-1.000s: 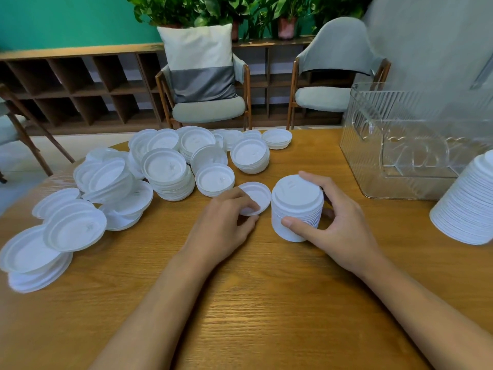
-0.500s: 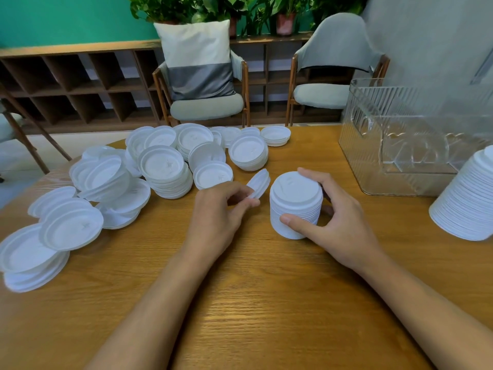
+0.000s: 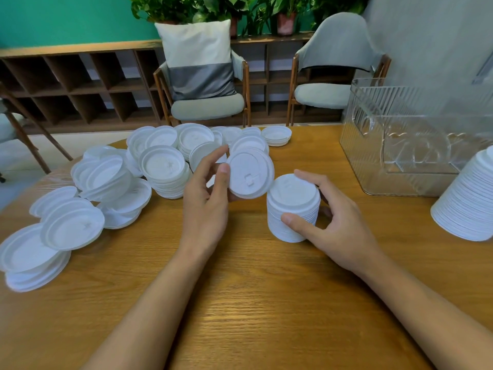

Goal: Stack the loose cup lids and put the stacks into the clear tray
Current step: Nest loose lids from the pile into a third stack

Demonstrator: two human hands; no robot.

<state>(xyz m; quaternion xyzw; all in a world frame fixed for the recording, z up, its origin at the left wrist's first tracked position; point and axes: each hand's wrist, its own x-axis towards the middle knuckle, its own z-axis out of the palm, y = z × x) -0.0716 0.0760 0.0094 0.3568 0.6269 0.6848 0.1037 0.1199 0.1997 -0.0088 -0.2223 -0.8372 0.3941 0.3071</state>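
My left hand (image 3: 206,201) holds one white cup lid (image 3: 250,174) lifted off the table, tilted with its top face toward me, just left of and above a short stack of lids (image 3: 292,208). My right hand (image 3: 333,222) grips that stack from the right, thumb in front and fingers behind. Several loose lids and low piles (image 3: 162,166) lie scattered over the left and far part of the wooden table (image 3: 253,303). The clear tray (image 3: 373,145) stands at the far right; I see no lids inside it.
A tall stack of lids (image 3: 469,204) lies tilted at the right edge, in front of the tray. Two chairs (image 3: 205,102) stand behind the table, with a low wooden shelf and potted plants beyond them.
My left hand picked a single lid up from the table beside the stack, raised it and turned it face toward me. My right hand kept its grip on the stack.
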